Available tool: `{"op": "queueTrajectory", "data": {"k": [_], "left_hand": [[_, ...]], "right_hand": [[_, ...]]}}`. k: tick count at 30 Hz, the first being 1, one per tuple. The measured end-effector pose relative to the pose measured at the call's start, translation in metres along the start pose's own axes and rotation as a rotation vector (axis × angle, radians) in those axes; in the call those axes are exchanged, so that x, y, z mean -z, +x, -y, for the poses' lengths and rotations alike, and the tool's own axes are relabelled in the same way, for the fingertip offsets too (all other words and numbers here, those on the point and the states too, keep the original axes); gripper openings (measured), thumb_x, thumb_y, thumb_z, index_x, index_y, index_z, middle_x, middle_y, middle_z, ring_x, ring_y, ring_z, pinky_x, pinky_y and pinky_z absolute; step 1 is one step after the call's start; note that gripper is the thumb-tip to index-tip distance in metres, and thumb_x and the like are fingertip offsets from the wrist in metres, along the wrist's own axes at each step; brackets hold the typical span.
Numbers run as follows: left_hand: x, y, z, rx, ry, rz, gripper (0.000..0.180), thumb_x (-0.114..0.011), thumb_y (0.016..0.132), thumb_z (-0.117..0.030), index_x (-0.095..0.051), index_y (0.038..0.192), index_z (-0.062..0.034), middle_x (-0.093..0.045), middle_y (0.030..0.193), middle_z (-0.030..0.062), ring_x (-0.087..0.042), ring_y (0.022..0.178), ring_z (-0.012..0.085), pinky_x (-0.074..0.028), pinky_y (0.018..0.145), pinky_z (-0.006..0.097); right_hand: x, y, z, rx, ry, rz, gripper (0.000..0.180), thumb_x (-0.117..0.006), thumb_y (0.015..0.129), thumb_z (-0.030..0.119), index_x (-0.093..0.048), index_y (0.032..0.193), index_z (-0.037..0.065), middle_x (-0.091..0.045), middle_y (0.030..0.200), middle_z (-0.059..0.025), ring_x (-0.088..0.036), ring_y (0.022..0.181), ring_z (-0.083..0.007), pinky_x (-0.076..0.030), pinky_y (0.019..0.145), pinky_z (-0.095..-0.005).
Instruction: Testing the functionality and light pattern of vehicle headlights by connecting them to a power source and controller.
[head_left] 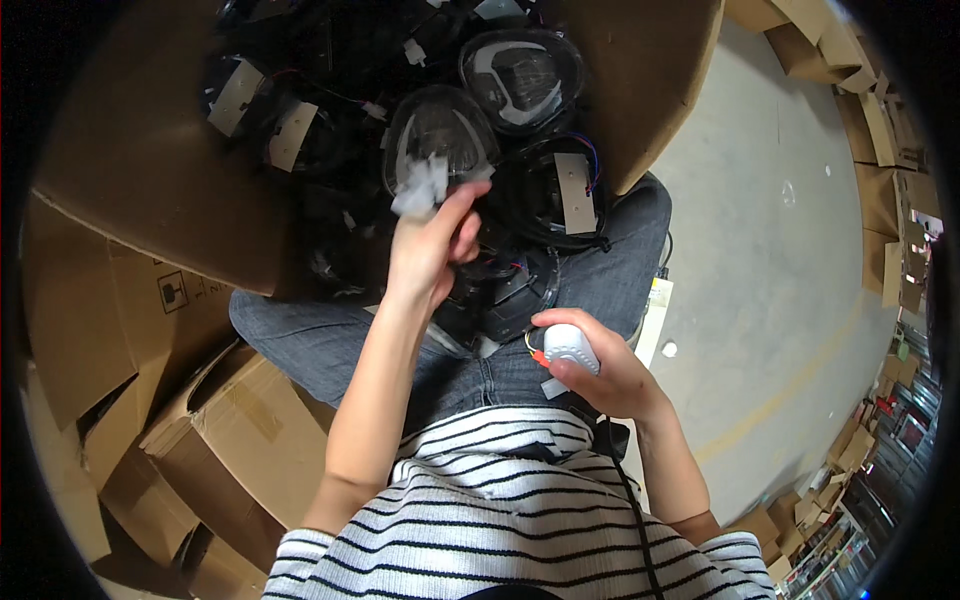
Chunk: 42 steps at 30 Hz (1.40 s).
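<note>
My left hand [435, 250] reaches over a large open cardboard box, its fingers closed round a crumpled whitish scrap [422, 186], blurred, perhaps film or tape. Just beyond it lies a clear-fronted rounded black housing [440, 130], with a similar housing [522, 80] behind to the right. Over my lap, my right hand [615, 375] grips a small white rounded device [570, 345] with a row of holes. An orange connector [540, 357] and thin wires show at the device's left side. Between my thighs sits another black part [515, 300] with a clear rim.
The cardboard box wall [640, 80] curves round several black parts, some with beige plates [575, 190] and coloured wires. More cardboard boxes [250, 420] stand at the left. Grey floor [760, 250] spreads to the right, with cartons and shelving along the far right. A black cable [635, 500] runs down my striped shirt.
</note>
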<state>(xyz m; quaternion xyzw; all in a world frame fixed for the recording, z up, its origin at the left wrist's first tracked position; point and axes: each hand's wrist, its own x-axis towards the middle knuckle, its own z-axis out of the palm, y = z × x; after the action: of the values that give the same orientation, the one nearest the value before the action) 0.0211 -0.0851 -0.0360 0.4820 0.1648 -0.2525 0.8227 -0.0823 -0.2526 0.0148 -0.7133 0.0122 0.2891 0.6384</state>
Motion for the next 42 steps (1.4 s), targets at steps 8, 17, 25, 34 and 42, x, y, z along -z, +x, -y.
{"op": "queueTrajectory", "data": {"k": [8, 17, 25, 34, 42], "left_hand": [[-0.01, 0.073, 0.019, 0.26, -0.032, -0.017, 0.018, -0.044, 0.078, -0.015, -0.043, 0.084, 0.0017, -0.043, 0.053, 0.0062, -0.026, 0.035, 0.0068, -0.022, 0.036, 0.021], [-0.03, 0.115, 0.04, 0.32, -0.301, -0.219, 0.017, -0.042, 0.079, -0.016, -0.043, 0.065, -0.0065, -0.042, 0.054, 0.0015, -0.022, 0.034, 0.0081, -0.024, 0.041, 0.023], [-0.027, 0.091, 0.026, -0.075, -0.307, -0.252, 0.011, -0.049, 0.077, -0.02, -0.052, 0.078, -0.0091, -0.042, 0.059, -0.002, -0.025, 0.04, 0.0067, -0.023, 0.042, 0.023], [-0.002, -0.051, 0.02, -0.459, 0.465, 0.127, 0.026, -0.039, 0.081, -0.024, -0.054, 0.085, -0.0033, -0.052, 0.082, 0.0067, -0.032, 0.051, 0.004, -0.023, 0.045, 0.017], [0.003, -0.098, -0.007, -0.597, 0.669, 0.253, 0.018, -0.052, 0.072, -0.01, -0.055, 0.081, 0.0053, -0.052, 0.059, 0.0083, -0.046, 0.046, 0.0156, -0.036, 0.044, 0.025]], "right_hand": [[-0.002, -0.006, 0.002, -0.061, 0.088, -0.005, 0.032, -0.049, 0.072, 0.013, -0.042, 0.102, 0.003, -0.048, 0.083, -0.0027, -0.044, 0.073, -0.0076, -0.037, 0.066, -0.0202], [-0.002, -0.01, -0.004, -0.061, 0.086, 0.005, 0.029, -0.048, 0.072, 0.009, -0.043, 0.099, 0.002, -0.049, 0.082, -0.0032, -0.045, 0.072, -0.0079, -0.038, 0.065, -0.0204], [0.0, -0.017, -0.003, 0.025, 0.057, -0.007, 0.033, -0.052, 0.07, 0.011, -0.04, 0.1, 0.004, -0.05, 0.072, -0.0081, -0.049, 0.064, -0.0161, -0.04, 0.059, -0.0265], [0.0, -0.028, -0.003, 0.038, 0.105, -0.242, 0.036, -0.045, 0.06, -0.006, -0.037, 0.094, 0.004, -0.045, 0.077, -0.0045, -0.043, 0.069, -0.0096, -0.037, 0.06, -0.0214], [-0.005, -0.033, 0.019, 0.091, 0.117, -0.299, 0.04, -0.046, 0.059, -0.009, -0.037, 0.095, 0.005, -0.042, 0.084, -0.0053, -0.044, 0.073, -0.0118, -0.038, 0.063, -0.0222]]}}
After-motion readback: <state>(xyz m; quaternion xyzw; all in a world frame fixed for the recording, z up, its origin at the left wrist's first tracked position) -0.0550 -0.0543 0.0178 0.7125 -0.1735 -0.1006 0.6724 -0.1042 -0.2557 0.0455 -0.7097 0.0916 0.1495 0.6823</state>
